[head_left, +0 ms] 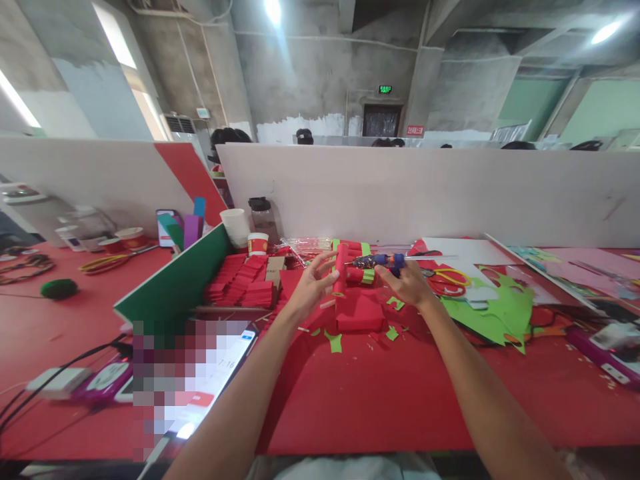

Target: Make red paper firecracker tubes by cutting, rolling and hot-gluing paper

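My left hand [311, 285] is closed around a red paper tube [341, 272], which stands roughly upright with a yellowish rim at its lower end. A dark blue hot glue gun [385, 261] is gripped in my right hand [411, 284], its nozzle pointing left at the tube; whether it touches the paper I cannot tell. Another red roll with a lime-green band [369, 276] lies just behind, partly hidden by the glue gun. Below the hands sits a red box-like block [360, 319], with lime-green scraps [334, 342] around it.
Stacked red pieces [245, 283] lie left, beside a green board [170, 283]. Paper cups [235, 227] and a dark-lidded bottle [261, 217] stand behind. Scissors [453, 277] and cut green sheet [495, 307] lie right. A lit phone [220, 377] rests by my left forearm.
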Available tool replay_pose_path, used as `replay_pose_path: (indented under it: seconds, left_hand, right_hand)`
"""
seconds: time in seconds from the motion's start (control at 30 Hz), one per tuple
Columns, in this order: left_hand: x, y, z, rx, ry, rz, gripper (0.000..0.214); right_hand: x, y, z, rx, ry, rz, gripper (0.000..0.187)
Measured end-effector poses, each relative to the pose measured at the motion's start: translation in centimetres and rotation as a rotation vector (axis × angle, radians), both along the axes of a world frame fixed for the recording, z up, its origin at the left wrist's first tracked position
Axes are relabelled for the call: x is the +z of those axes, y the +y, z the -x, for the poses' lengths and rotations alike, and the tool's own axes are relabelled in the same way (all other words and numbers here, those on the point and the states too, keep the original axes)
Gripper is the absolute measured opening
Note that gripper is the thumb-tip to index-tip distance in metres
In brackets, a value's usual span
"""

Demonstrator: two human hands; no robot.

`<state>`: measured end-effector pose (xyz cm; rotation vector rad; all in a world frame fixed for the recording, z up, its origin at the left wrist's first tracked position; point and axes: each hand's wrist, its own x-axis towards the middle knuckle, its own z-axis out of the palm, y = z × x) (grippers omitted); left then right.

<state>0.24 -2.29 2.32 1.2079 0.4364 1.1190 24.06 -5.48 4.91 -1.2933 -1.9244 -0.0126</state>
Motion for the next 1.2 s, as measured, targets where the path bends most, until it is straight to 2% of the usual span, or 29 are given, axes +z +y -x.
replay_pose_path:
  seconds: [0.3, 0.63, 0.87, 1.1, 1.2]
  left_hand:
    - [-0.5, 1.0, 0.1, 0.082, -0.028, 0.01, 0.055]
    - [-0.2, 0.3, 0.0, 0.019, -0.023, 0.012, 0.052]
    - [-0.4, 0.8, 0.1, 0.07, -0.025, 0.0, 0.053]
    - [-0.6, 1.1, 0.2, 0.083, -0.019, -0.006, 0.053]
    - [-0.5, 1.0, 0.1, 0.073, -0.022, -0.009, 0.054]
  right_hand:
    - [-0.5, 0.1, -0.1, 0.09, 0.027, 0.141, 0.038]
    - [-0.3, 0.2, -0.1, 0.049, -0.012, 0.038, 0.038]
    - [-0.3, -0.1, 0.0, 0.139, 0.039, 0.172, 0.036]
    - [-0.1, -0.3, -0.1, 0.162, 0.093, 0.202, 0.034]
    - [0.1, -0.4, -0.2, 0.214, 0.118, 0.217, 0.031]
